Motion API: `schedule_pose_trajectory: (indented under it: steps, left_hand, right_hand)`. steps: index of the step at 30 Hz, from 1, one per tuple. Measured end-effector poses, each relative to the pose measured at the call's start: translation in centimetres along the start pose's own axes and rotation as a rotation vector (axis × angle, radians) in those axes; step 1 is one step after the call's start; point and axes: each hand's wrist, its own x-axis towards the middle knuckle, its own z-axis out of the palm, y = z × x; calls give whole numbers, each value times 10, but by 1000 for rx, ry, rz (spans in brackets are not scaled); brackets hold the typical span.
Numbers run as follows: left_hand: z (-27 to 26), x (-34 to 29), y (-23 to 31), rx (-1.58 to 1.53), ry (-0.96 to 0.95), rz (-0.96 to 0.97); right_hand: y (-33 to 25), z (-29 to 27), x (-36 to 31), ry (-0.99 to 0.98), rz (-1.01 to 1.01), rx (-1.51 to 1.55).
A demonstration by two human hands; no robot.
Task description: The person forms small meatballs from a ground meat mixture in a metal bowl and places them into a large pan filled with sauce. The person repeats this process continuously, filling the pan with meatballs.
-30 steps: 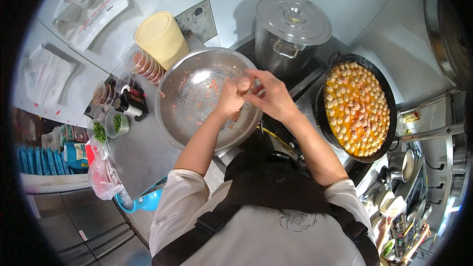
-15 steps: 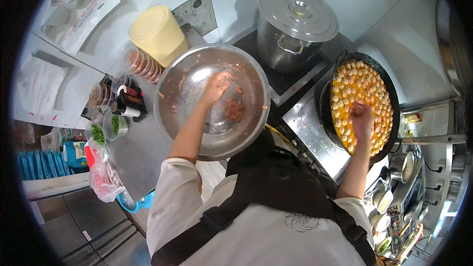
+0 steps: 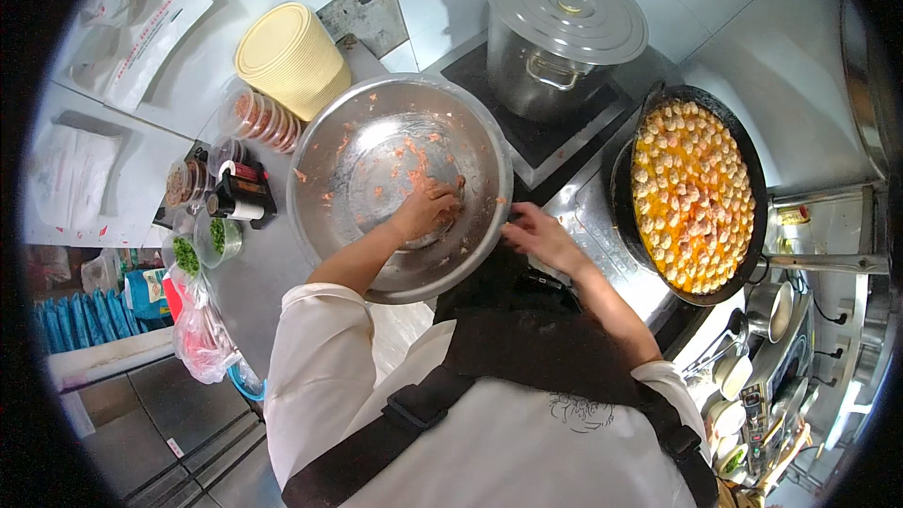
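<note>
A wide steel bowl (image 3: 324,259) stands in front of me, its inside smeared with bits of pinkish minced meat (image 3: 414,152). Down in the bowl, my left hand (image 3: 428,210) has its fingers curled over the spot where the lump of mince lay, and that lump is hidden beneath them. My right hand (image 3: 544,237) is at the bowl's right rim, fingers a little apart and nothing seen in them; whether they touch the rim is unclear. To the right, a black pan (image 3: 625,249) is full of small pale meatballs (image 3: 696,183) in orange liquid.
Behind stands a lidded steel stockpot (image 3: 536,75) on a dark cooktop. Left of the bowl are stacked cream containers (image 3: 296,66), clear tubs of reddish food (image 3: 259,118), a black box (image 3: 243,196) and cups of chopped greens (image 3: 218,240). More pots (image 3: 771,310) line the far right.
My right hand has come left from above the pan to the bowl's rim. My left hand has moved lower and right inside the bowl, over the lump of mince.
</note>
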Motion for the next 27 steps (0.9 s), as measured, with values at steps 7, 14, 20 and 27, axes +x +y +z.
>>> schedule_pose_trajectory:
  steps: [7, 14, 20, 27]
  left_hand:
    - [-35, 21, 12, -1347, 321, -957]
    - [-86, 33, 36, -1926, 844, -618]
    - [-68, 49, 44, -1273, 920, -650]
    - [-89, 47, 53, -1812, 879, -376]
  right_hand:
    - [3, -15, -5, 120, -32, 56]
    - [17, -13, -16, 80, -13, 188]
    - [20, -17, -19, 86, -44, 236]
    - [24, -24, -29, 132, -6, 248]
